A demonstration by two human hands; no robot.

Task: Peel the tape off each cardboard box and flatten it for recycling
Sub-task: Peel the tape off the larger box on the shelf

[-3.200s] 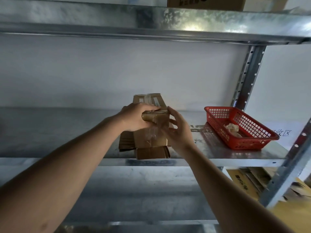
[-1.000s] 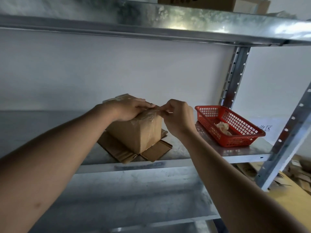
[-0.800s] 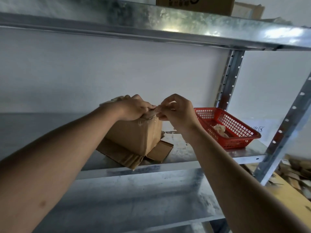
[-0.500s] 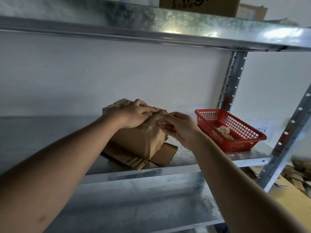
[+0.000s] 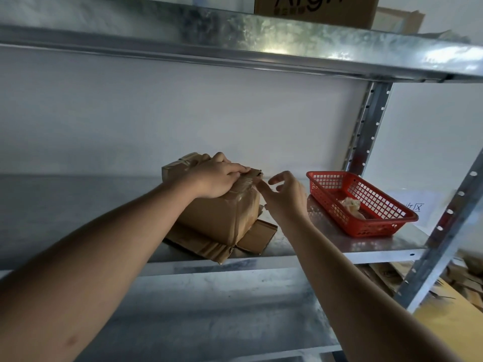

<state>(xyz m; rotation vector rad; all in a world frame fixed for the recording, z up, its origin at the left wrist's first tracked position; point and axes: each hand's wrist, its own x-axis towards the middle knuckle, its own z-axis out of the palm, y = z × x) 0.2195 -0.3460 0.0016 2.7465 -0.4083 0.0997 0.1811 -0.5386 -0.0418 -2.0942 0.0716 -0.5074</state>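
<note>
Two bare arms reach up from the bottom of the frame to a shiny metal shelf in the middle of the picture. Behind it is a plain white wall. Another metal shelf runs across the top, and a brown box with black letters sits on it at the upper middle.

The cardboard box stands in the middle of the frame, close to the front edge of the shelf. Its bottom flaps lie spread flat under it, and one corner pokes over the edge. Clear tape runs over its right corner.

The left hand lies flat on top of the box and presses down. The right hand is beside the box's right corner with its fingers loosely spread, holding nothing.

A red basket sits to the right, apart from the box, with a crumpled wad inside. The shelf is bare to the left of the box. A holed metal post stands behind the basket. More cardboard lies at the lower right.
</note>
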